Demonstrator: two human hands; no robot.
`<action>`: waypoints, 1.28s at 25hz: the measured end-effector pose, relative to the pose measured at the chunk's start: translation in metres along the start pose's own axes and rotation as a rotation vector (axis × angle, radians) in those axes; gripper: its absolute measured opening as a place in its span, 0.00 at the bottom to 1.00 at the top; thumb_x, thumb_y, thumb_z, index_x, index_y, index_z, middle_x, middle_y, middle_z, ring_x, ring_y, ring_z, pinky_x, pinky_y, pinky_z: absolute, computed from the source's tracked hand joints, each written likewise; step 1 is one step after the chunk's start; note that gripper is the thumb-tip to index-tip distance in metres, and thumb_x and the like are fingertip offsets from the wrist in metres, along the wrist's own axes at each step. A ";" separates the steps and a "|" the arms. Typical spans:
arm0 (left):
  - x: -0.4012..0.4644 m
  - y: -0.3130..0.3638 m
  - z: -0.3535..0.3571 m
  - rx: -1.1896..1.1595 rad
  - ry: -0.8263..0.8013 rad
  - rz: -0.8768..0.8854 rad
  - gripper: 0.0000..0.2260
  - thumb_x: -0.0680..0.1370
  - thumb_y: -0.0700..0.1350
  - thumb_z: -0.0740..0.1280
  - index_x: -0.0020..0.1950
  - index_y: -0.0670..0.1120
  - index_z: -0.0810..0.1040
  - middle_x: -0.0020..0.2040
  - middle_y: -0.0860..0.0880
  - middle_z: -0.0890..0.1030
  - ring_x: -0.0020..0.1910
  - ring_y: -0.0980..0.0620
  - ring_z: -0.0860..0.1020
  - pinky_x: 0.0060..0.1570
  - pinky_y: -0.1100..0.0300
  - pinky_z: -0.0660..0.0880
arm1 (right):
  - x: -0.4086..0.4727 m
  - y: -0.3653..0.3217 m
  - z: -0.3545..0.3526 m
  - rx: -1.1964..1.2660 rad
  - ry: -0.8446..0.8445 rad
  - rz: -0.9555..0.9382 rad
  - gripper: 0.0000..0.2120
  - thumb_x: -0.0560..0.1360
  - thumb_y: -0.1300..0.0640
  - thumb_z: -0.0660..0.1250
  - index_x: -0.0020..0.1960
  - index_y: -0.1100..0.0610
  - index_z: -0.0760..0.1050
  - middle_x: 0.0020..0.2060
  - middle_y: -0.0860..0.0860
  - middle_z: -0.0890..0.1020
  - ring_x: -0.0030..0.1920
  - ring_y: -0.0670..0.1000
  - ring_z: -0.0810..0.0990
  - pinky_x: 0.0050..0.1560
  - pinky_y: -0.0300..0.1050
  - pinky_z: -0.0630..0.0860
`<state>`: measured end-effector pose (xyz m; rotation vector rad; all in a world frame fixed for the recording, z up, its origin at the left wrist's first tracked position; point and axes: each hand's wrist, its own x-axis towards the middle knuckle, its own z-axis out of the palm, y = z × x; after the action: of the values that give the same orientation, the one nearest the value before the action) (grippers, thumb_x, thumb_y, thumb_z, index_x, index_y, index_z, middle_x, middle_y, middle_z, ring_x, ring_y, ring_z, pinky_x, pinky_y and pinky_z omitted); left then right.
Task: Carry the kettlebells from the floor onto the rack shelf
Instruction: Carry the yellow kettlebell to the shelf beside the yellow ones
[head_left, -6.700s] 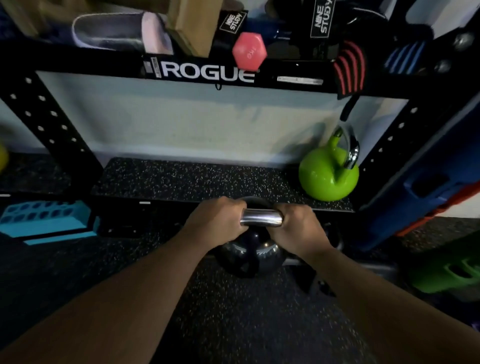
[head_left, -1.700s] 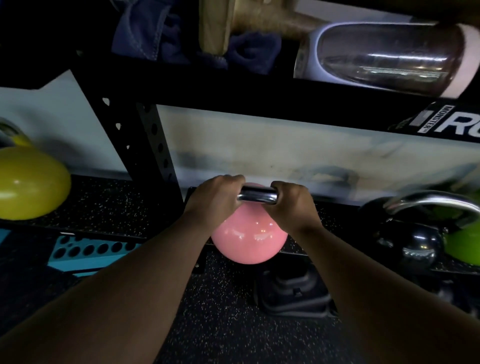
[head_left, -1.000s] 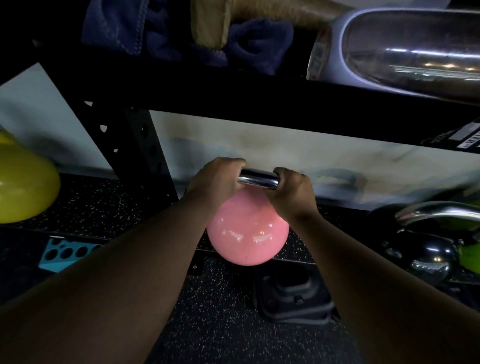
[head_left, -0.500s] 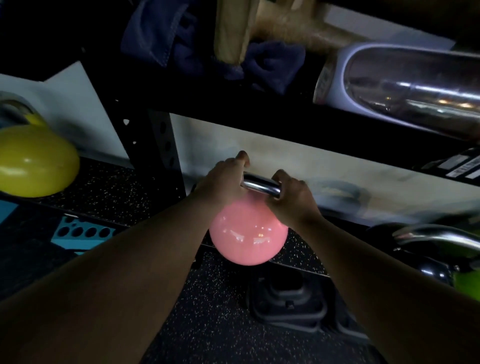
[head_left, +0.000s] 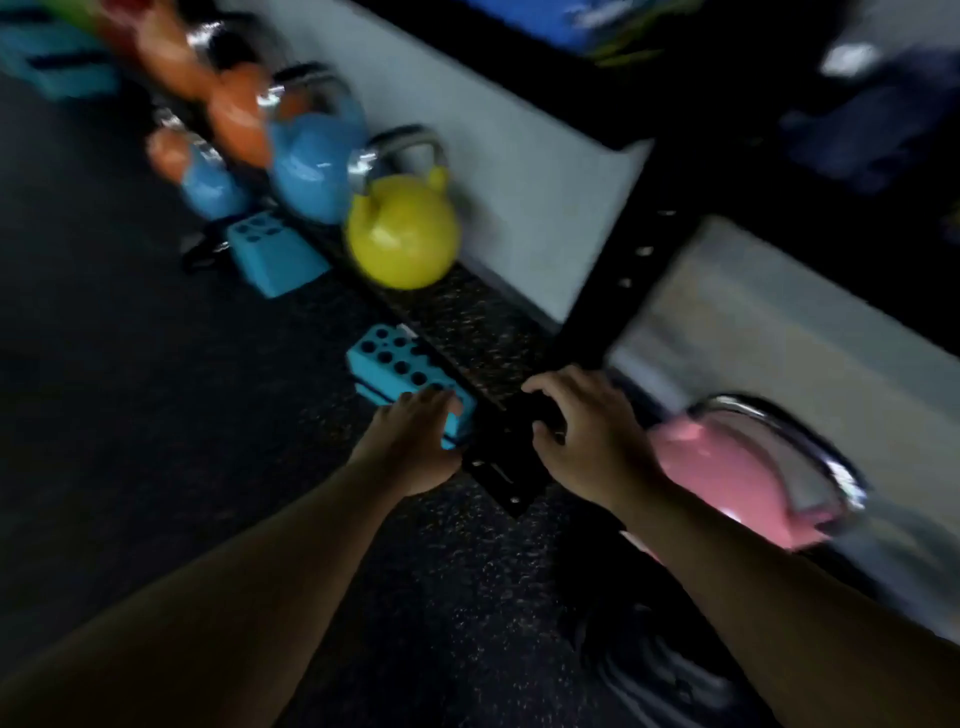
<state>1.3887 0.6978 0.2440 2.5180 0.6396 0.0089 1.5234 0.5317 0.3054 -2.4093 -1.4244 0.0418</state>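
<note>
Currently between carries: our left hand (head_left: 410, 447) and right hand (head_left: 587, 431) empty, fingers spread; glossy pink chrome-handled kettlebell (head_left: 727, 483) shelved; next, we judge, blue kettlebell (head_left: 208, 182).

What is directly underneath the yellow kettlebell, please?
The yellow kettlebell sits on the rack shelf's dark speckled mat, with the pale wall behind it. The contact patch itself is hidden by the ball's own body, and motion blur hides finer detail.

place: gym | signs: kettlebells (head_left: 402, 231) in several colours, black steel rack (head_left: 618, 275), speckled rubber floor (head_left: 156, 415)
</note>
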 end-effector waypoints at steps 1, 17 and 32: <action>-0.025 -0.031 -0.004 -0.021 0.002 -0.082 0.22 0.71 0.48 0.69 0.65 0.53 0.71 0.64 0.50 0.74 0.63 0.46 0.72 0.59 0.47 0.68 | 0.009 -0.025 0.020 0.017 -0.034 -0.048 0.17 0.70 0.55 0.67 0.58 0.49 0.75 0.51 0.49 0.78 0.55 0.54 0.75 0.55 0.52 0.73; -0.620 -0.440 -0.002 -0.259 0.365 -1.343 0.21 0.70 0.48 0.69 0.63 0.52 0.72 0.62 0.48 0.75 0.62 0.44 0.71 0.61 0.46 0.67 | -0.098 -0.638 0.373 0.152 -0.725 -0.876 0.13 0.73 0.57 0.68 0.57 0.48 0.74 0.46 0.46 0.77 0.49 0.49 0.74 0.53 0.52 0.74; -0.678 -0.574 0.118 -0.463 -0.136 -1.250 0.10 0.73 0.54 0.70 0.45 0.50 0.74 0.36 0.52 0.74 0.35 0.52 0.72 0.31 0.57 0.65 | -0.188 -0.732 0.572 -0.351 -1.092 -1.129 0.09 0.78 0.53 0.63 0.57 0.55 0.72 0.57 0.56 0.76 0.59 0.58 0.72 0.56 0.53 0.71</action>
<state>0.5499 0.7640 -0.0634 1.3416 1.7708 -0.4017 0.6989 0.8496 -0.0381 -1.3374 -3.2551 0.9812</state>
